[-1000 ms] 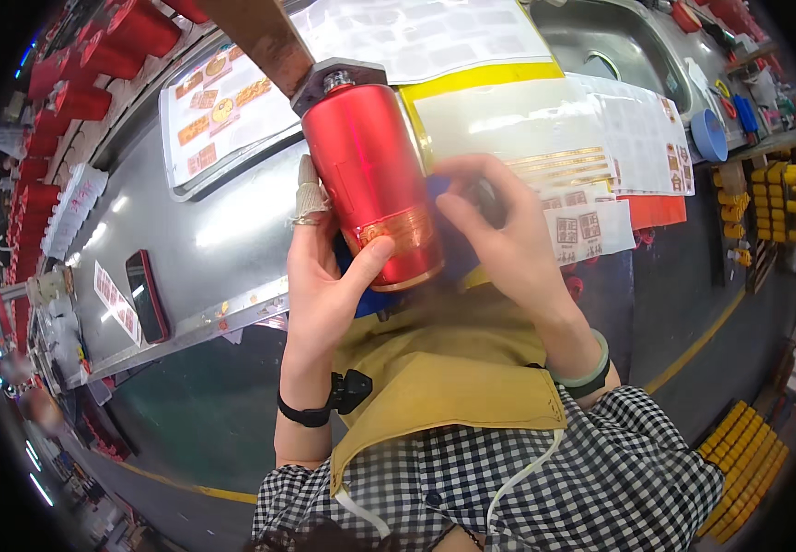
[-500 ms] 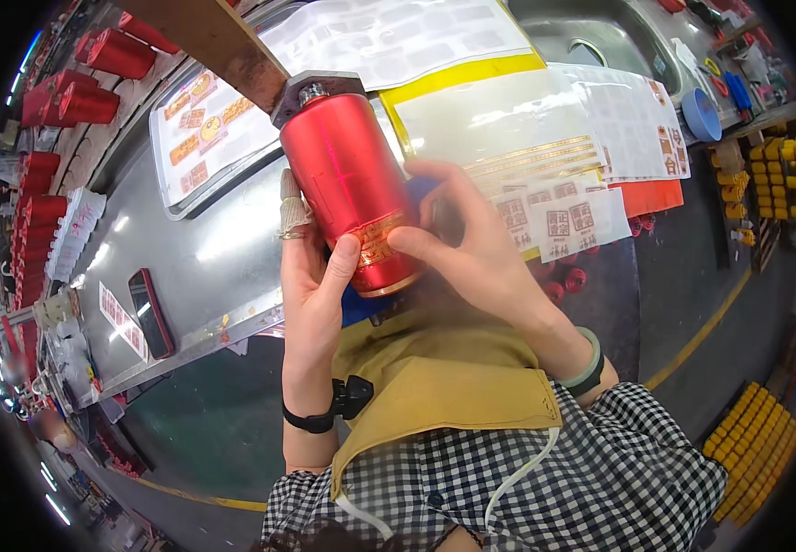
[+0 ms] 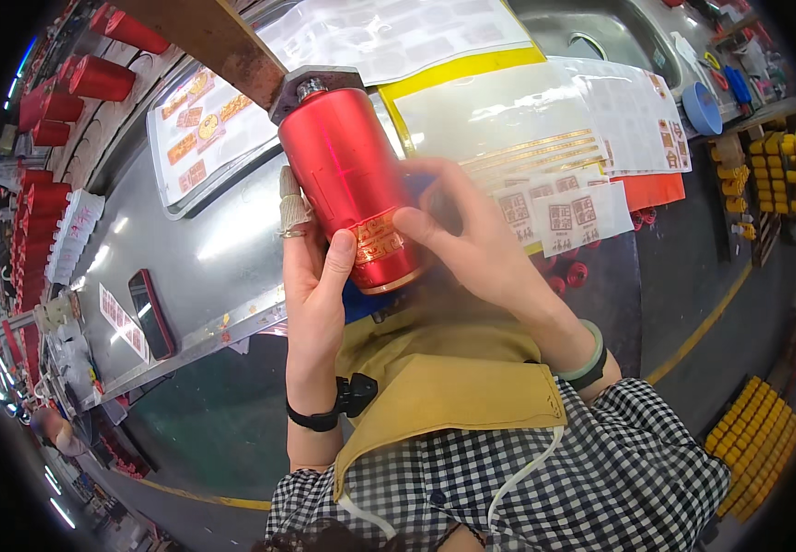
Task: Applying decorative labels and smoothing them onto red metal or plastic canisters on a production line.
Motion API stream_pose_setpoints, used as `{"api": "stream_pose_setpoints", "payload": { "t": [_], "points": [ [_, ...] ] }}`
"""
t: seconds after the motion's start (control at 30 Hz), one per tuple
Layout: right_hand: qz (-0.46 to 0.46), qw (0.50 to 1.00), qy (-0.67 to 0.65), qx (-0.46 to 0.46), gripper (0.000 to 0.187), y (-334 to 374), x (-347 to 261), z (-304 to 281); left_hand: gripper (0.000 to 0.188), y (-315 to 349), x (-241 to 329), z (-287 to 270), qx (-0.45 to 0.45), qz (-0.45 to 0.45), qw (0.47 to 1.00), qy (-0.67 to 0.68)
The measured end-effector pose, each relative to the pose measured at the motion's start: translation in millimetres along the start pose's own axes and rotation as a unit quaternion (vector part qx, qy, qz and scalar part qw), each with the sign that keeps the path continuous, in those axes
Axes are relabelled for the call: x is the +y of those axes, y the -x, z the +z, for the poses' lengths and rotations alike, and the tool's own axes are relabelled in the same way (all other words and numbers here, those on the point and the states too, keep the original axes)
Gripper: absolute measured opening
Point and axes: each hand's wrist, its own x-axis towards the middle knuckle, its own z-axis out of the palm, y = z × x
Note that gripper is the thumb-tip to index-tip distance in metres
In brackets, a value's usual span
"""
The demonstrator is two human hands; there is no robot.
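Note:
A glossy red bottle (image 3: 338, 152) lies tilted in front of me, its neck toward a dark metal holder (image 3: 311, 85) on a brown bar. Near its base sits a gold decal (image 3: 378, 237). My left hand (image 3: 317, 276) grips the bottle's left side, thumb at the decal's left edge; a pale cover wraps one finger. My right hand (image 3: 458, 230) is curled at the right side, its thumb pressed on the decal's upper right. The right fingertips are partly hidden behind the bottle.
Decal sheets (image 3: 564, 216) and a yellow-edged folder (image 3: 490, 110) lie to the right on the metal table (image 3: 196, 267). A tray of printed sheets (image 3: 200, 129) and a phone (image 3: 151, 313) lie left. A blue bowl (image 3: 700, 109) stands far right, red bottles (image 3: 103, 78) far left.
My right thumb has shifted slightly up and right along the decal, showing more of it. The left thumb moved slightly. Both hands remain on the bottle.

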Motion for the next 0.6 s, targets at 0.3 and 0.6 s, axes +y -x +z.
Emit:
{"api": "stream_pose_setpoints", "payload": {
  "t": [0.3,0.6],
  "points": [
    [-0.006,0.999,0.041,0.02,0.074,-1.3,-2.3,4.8,0.07,0.1,-0.3,-0.8,-0.021,0.009,1.0,-0.005],
    [-0.006,0.998,0.055,0.03,0.079,-1.7,-4.7,8.3,0.074,-1.0,-2.3,1.6,-0.011,0.009,1.0,-0.008]
  ]
}}
